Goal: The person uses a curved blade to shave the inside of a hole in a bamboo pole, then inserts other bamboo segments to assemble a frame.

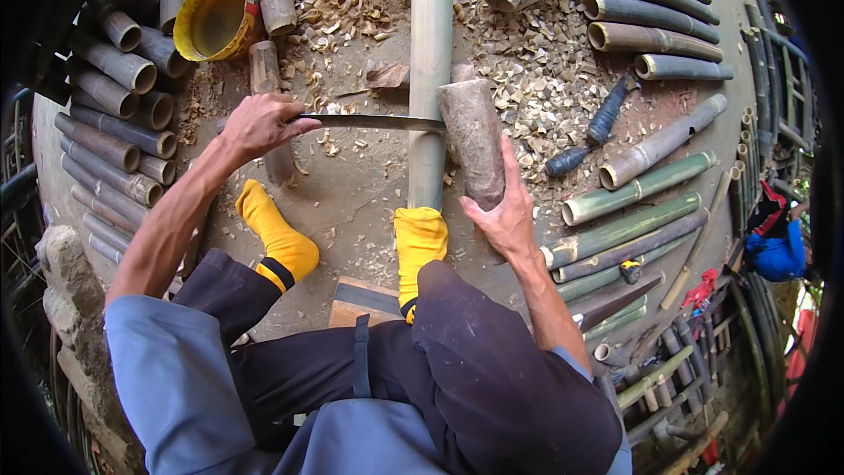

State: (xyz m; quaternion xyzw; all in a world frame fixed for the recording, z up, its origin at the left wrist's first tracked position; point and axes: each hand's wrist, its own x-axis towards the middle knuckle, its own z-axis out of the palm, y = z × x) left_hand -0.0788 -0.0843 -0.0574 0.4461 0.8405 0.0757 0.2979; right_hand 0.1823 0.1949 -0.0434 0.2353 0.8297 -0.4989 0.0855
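Observation:
My left hand (264,126) is closed around the handle of a long dark-bladed knife (374,121). Its blade lies across a thick pale-green bamboo pole (429,53), which runs away from me. In my right hand (507,220) is a thick, rough brown-grey block (473,136), wood or stone, I cannot tell which. The fingers lie along its right side and the thumb at its near end. The block's far end is close beside the knife tip; whether they touch is unclear. A yellow-socked foot (420,242) rests at the pole's near end.
Bamboo chips (545,105) cover the ground beyond. A yellow bucket (215,19) stands at the far left, near stacked bamboo tubes (110,145). More bamboo pieces (637,185) line the right, with a dark bottle-like object (607,114) and a saw blade (620,301). A person in blue (778,255) is far right.

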